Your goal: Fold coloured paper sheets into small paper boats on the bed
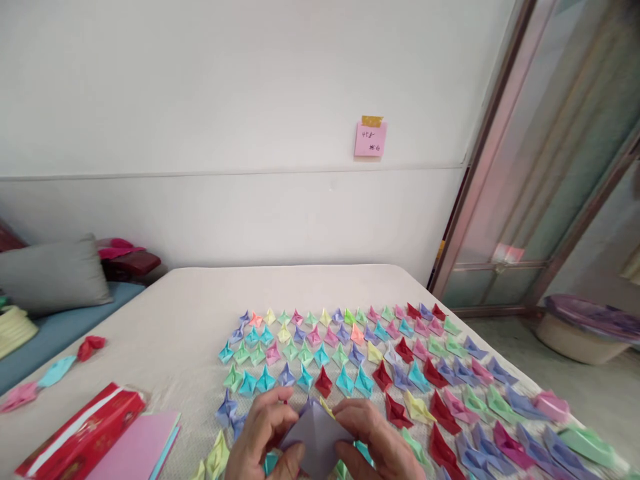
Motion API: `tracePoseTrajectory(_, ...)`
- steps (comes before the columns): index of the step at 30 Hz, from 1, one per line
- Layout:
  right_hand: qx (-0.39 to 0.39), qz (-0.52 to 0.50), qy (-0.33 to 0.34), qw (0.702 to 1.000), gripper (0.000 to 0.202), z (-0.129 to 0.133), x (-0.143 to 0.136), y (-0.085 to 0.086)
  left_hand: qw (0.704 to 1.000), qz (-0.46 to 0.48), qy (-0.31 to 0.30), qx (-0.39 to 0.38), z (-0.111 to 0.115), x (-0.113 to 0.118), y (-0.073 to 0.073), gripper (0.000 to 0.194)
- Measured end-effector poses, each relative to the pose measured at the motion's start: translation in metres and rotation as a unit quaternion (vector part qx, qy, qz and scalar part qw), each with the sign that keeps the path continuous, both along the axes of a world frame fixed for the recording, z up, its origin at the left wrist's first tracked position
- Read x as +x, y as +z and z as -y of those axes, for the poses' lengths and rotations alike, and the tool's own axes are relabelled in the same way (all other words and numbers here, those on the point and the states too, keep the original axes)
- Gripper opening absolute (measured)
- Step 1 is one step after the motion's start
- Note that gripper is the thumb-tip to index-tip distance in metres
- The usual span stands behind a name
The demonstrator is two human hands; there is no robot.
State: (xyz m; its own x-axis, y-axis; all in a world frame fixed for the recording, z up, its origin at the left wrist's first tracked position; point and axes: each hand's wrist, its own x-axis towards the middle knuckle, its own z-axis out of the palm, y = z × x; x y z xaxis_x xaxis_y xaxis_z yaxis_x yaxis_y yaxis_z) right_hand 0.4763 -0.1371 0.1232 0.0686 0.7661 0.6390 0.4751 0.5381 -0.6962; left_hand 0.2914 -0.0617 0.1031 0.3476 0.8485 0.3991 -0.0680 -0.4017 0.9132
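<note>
A folded lavender paper [316, 437] is held up at the bottom centre, its point facing up and a crease down its middle. My left hand [270, 433] pinches its left corner between thumb and fingers. On the right corner, my right hand [373, 440] grips it the same way. Beyond and around both hands, rows of small folded paper boats [323, 381] in red, blue, green, pink, yellow and purple stand on the cream-covered table [195, 300]. The hands hide some of the nearer boats.
At the lower left lie a red packet [83, 433] and pink and blue paper sheets [137, 447]. Loose folded pieces [57, 371] sit near the left edge. A grey cushion [55, 273] is farther left. A pink note [370, 139] hangs on the wall. A basin [583, 333] stands at right.
</note>
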Motion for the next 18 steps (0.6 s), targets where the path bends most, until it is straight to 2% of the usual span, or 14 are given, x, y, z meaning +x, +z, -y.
tracePoseTrajectory(5,0.017,0.024,-0.016,0.999,0.039,0.001,-0.002,-0.001,0.999,0.032,-0.009,-0.019,-0.001,0.001,-0.003,0.023)
tracePoseTrajectory(12,0.026,0.021,-0.02,0.999,0.041,-0.001,-0.002,0.0,0.996,-0.039,0.032,0.075,-0.002,-0.004,0.005,0.018)
tracePoseTrajectory(18,0.025,-0.014,-0.028,0.999,0.022,-0.001,-0.011,-0.001,0.994,-0.069,0.031,0.082,-0.001,-0.003,0.006,0.022)
